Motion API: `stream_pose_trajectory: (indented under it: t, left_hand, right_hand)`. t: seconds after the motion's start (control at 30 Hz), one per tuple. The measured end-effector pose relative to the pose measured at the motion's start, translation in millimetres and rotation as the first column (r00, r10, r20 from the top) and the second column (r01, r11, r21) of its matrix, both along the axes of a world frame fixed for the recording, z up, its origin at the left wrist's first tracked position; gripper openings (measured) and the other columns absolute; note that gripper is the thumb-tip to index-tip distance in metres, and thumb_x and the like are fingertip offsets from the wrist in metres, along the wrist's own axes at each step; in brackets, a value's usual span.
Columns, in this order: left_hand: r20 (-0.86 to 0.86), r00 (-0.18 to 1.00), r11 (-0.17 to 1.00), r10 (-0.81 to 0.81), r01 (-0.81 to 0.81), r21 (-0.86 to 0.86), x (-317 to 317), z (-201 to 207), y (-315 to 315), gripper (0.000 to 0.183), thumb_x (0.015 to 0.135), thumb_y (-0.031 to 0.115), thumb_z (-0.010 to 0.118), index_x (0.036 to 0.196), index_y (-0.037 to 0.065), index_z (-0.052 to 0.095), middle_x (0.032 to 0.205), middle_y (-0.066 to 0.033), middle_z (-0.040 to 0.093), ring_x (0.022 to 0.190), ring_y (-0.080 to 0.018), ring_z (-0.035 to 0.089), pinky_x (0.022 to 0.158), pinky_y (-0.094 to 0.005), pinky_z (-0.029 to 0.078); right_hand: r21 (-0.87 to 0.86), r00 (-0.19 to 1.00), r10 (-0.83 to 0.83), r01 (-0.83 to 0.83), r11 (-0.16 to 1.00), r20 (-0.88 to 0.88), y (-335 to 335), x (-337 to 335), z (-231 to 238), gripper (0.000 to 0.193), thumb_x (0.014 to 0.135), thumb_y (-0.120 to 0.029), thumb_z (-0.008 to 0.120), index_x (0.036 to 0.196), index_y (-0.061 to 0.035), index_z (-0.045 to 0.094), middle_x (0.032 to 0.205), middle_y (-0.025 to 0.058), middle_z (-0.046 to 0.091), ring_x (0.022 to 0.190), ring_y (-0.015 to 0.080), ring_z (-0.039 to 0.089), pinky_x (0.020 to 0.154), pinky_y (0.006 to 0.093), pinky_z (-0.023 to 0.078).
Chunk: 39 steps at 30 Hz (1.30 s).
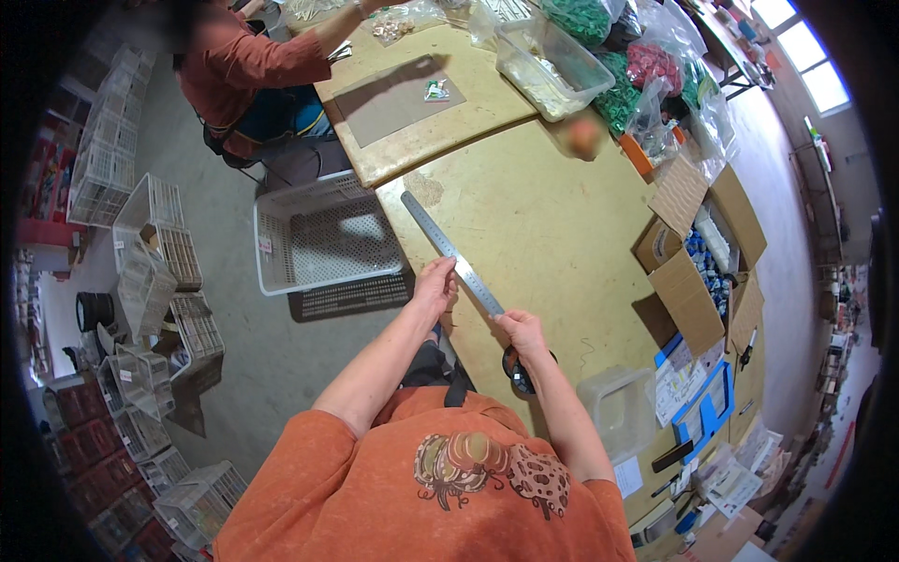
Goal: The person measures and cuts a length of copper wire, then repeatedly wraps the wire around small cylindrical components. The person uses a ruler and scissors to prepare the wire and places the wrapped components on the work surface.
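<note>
A long steel ruler [429,225] slants over the near left part of the yellowish table [543,215]. My left hand [436,284] pinches it near its middle, fingers closed on the edge. At the ruler's near right end, my right hand [520,331] grips it between thumb and fingers. Just below my right hand lies a black round roll [518,372], partly hidden by my forearm. The ruler's far end is free and points away to the left.
An open cardboard box [688,298] holding small blue items stands at the right, near a clear plastic tub [618,412] and a blue frame [704,412]. A white basket [323,281] sits left of the table. Farther off, another person [234,70] works beside a plastic bin [552,70].
</note>
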<state>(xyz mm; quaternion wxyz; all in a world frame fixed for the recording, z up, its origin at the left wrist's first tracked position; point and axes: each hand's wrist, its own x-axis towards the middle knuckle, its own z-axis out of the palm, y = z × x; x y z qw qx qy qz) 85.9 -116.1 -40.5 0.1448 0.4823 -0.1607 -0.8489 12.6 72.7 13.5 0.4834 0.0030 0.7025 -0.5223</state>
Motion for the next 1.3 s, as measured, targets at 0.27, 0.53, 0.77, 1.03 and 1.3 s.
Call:
stream_pose_trajectory:
  t: [0.27,0.53,0.77,1.03,1.3]
  left_hand:
    - [0.034,0.997,0.982,-0.073,0.077,-0.174,-4,0,0,0.013,0.081,0.015,0.067,0.086,0.01,0.056,0.062,0.0037,0.051,0.045,-0.0045,0.044,0.037,-0.0182,0.034]
    - [-0.043,0.995,0.988,-0.094,0.088,-0.129,-2,-22,-11,0.01,0.082,0.012,0.065,0.079,0.01,0.055,0.062,0.0039,0.051,0.048,-0.0055,0.046,0.043,-0.0185,0.037]
    - [-0.116,0.991,0.995,-0.067,0.058,-0.081,-3,-19,-18,0.005,0.085,0.007,0.059,0.081,0.008,0.055,0.069,-0.0013,0.057,0.054,-0.0095,0.052,0.046,-0.0206,0.042]
    - [-0.093,0.996,0.999,-0.01,0.005,-0.047,-3,-20,-17,0.006,0.085,0.006,0.059,0.081,0.009,0.055,0.069,-0.0008,0.057,0.055,-0.0085,0.054,0.047,-0.017,0.045]
    - [-0.096,0.995,0.996,-0.004,-0.004,-0.087,-4,-21,-18,0.006,0.086,0.007,0.057,0.081,0.008,0.055,0.065,-0.0004,0.056,0.051,-0.0093,0.052,0.045,-0.0191,0.042]
  right_hand:
    - [0.03,0.999,0.034,-0.033,0.999,-0.005,-1,0,1,0.014,0.078,-0.015,0.065,0.076,-0.0013,0.065,0.068,0.0029,0.062,0.059,0.0098,0.054,0.055,0.023,0.041]
    - [0.065,0.997,0.078,-0.079,0.995,0.015,-4,-1,17,0.016,0.08,-0.018,0.062,0.075,-0.003,0.064,0.057,-0.0043,0.049,0.048,0.0052,0.038,0.043,0.022,0.027]
    - [-0.04,0.995,0.043,-0.04,0.998,0.089,-2,-8,14,0.015,0.083,-0.016,0.056,0.08,-0.0029,0.063,0.056,-0.0042,0.047,0.042,0.0042,0.032,0.039,0.0214,0.022]
    - [-0.08,0.99,-0.001,0.012,0.997,0.144,-1,-9,11,0.01,0.079,-0.013,0.06,0.077,-0.0038,0.062,0.055,-0.0041,0.047,0.044,0.0044,0.034,0.04,0.0207,0.023]
    - [-0.021,0.997,-0.075,0.075,0.997,0.009,-12,-4,5,0.013,0.074,-0.015,0.063,0.069,-0.0033,0.061,0.057,-0.0008,0.05,0.048,0.008,0.042,0.045,0.0224,0.031]
